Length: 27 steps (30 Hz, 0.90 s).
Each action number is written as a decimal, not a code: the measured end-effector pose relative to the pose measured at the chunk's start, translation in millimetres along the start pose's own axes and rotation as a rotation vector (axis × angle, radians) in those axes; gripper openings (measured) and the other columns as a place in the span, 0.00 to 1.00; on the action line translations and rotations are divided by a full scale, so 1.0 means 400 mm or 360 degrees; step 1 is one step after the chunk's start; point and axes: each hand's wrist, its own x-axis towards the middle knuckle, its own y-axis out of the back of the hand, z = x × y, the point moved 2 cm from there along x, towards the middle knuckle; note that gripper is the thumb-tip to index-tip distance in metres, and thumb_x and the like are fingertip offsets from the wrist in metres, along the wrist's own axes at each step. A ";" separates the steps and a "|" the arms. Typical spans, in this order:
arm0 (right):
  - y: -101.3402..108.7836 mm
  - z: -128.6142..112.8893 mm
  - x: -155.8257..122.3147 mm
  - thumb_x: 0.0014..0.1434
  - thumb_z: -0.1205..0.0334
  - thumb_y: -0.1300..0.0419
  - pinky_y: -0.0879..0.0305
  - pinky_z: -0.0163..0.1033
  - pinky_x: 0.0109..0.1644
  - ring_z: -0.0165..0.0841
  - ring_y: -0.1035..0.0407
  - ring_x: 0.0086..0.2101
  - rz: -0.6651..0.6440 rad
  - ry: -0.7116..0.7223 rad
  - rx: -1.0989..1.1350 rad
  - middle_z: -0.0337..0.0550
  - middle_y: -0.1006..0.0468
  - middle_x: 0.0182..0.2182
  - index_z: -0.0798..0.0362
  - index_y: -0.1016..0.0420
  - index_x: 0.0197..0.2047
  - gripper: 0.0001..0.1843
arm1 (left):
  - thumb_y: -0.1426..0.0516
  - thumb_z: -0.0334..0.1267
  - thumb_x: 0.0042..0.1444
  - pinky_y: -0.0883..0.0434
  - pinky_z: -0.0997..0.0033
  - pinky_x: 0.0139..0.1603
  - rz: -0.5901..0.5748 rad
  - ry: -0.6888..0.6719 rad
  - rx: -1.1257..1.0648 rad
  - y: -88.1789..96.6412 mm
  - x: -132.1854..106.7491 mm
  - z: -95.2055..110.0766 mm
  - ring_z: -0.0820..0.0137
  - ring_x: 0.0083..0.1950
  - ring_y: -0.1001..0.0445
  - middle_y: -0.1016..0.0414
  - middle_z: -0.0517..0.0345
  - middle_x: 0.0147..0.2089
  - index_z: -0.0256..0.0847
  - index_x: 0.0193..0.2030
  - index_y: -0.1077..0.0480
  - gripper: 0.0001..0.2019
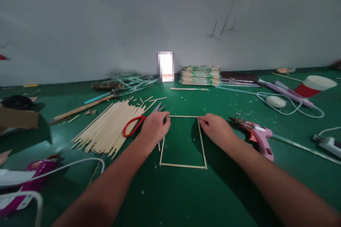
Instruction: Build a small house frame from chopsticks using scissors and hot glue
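Note:
A four-sided frame of thin wooden sticks (183, 165) lies flat on the green table. My left hand (155, 127) pinches its far left corner. At the far right corner, my right hand (215, 127) has its fingers closed on the frame. Scissors with red handles (132, 126) lie just left of my left hand, their blades pointing away and partly hidden by it. A fanned pile of wooden sticks (103, 127) spreads further left. To the right of my right hand, a pink glue gun (259, 136) lies on its side, with a clear glue stick (303, 148) extending from its back.
Wrapped chopstick bundles (200, 76) are stacked by the wall, near a bright blurred rectangle (166, 66). A red-and-white cup (314, 86) and white cable (289, 113) are at right. A purple device (34, 177) and cardboard box (18, 118) are at left.

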 end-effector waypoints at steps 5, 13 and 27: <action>0.002 0.001 0.003 0.62 0.60 0.53 0.43 0.36 0.33 0.34 0.31 0.32 0.0013 0.0036 0.0032 0.43 0.24 0.29 0.52 0.21 0.36 0.19 | 0.48 0.37 0.58 0.28 0.59 0.47 0.0000 0.0022 -0.0012 0.006 0.005 0.000 0.59 0.46 0.24 0.21 0.49 0.45 0.38 0.46 0.25 0.14; 0.009 0.023 0.011 0.62 0.62 0.53 0.38 0.37 0.42 0.37 0.29 0.40 0.0052 -0.0038 0.0094 0.47 0.21 0.39 0.52 0.22 0.45 0.18 | 0.49 0.39 0.58 0.28 0.60 0.45 0.0086 -0.0079 0.0105 -0.015 -0.009 -0.007 0.60 0.44 0.25 0.22 0.47 0.43 0.38 0.46 0.26 0.15; -0.003 0.026 0.027 0.60 0.63 0.48 0.37 0.33 0.41 0.32 0.29 0.38 0.0036 0.0005 0.0201 0.39 0.21 0.38 0.48 0.22 0.47 0.16 | 0.49 0.38 0.58 0.28 0.61 0.41 0.0015 -0.0053 0.0101 -0.005 -0.001 -0.005 0.59 0.43 0.24 0.22 0.48 0.42 0.38 0.45 0.25 0.14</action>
